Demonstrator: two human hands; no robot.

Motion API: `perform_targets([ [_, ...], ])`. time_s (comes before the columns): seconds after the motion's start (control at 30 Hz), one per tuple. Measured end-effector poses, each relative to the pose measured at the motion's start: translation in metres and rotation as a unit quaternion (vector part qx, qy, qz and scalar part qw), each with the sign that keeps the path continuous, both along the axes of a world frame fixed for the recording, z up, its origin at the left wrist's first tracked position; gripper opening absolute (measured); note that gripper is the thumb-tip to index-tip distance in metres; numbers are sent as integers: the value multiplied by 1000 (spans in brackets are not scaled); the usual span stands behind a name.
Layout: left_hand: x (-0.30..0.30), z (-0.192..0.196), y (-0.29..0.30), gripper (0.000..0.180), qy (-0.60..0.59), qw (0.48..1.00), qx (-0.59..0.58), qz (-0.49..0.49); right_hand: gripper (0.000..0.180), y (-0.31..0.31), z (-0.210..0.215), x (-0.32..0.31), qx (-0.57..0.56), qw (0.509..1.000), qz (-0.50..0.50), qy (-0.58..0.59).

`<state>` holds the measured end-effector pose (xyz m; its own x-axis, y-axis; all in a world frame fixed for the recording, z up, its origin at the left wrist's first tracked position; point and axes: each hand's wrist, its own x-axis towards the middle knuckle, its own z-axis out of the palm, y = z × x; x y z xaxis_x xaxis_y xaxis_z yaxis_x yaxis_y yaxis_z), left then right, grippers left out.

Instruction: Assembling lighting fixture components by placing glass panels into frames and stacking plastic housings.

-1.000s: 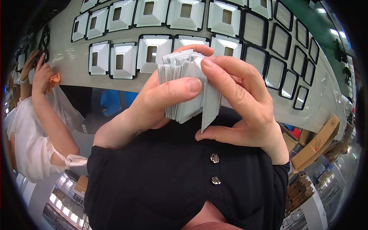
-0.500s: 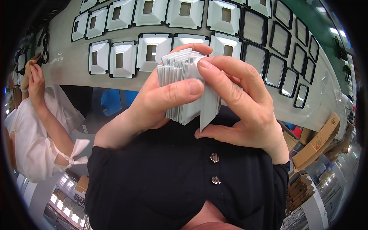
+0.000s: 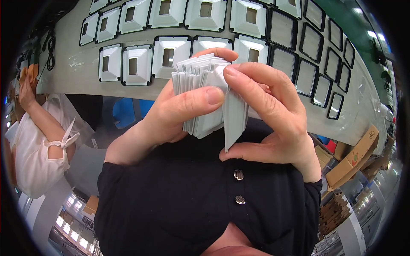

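A thick stack of thin white reflector panels (image 3: 194,79) stands on edge in my left hand (image 3: 179,104), its thumb across the near side and its fingers behind. My right hand (image 3: 273,115) grips the outermost white panel (image 3: 234,121) at the stack's right side, with fingertips at its top and the thumb at its bottom corner. That panel's lower part stands slightly apart from the others. Beyond my hands, black frames with white sloped reflectors (image 3: 171,55) lie in rows on the table (image 3: 77,68). Farther right, the black frames (image 3: 307,79) have no white reflectors in them.
At the left a co-worker in a white top (image 3: 38,149) holds something orange-brown (image 3: 29,73) at the table's edge. A black cable (image 3: 50,53) lies on the table's left end. Cardboard boxes (image 3: 352,158) stand at the right; a blue stool (image 3: 124,113) is under the table.
My right hand and the outermost panel have shifted slightly right and down, widening the gap to the stack. The co-worker's hand has moved left.
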<state>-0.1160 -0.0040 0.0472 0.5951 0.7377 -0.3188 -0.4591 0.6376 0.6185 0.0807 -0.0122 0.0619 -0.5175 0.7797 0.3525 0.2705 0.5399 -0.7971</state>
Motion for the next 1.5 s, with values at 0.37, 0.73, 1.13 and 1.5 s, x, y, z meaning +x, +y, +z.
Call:
perform_targets([
  [0.37,-3,-5,1,63,45,997,37,45,97,-1,-5,6,23,1000,-7,8],
  [0.73,7,-4,9,77,70,997,-5,40,89,-15,-23,17,-8,988,-107,114],
  [1.13,18,-10,26,78,6,997,-68,21,35,-3,-12,19,18,989,-135,64],
  [1.5,25,-20,47,82,-14,994,-109,16,13,57,-11,85,-35,962,-206,-177],
])
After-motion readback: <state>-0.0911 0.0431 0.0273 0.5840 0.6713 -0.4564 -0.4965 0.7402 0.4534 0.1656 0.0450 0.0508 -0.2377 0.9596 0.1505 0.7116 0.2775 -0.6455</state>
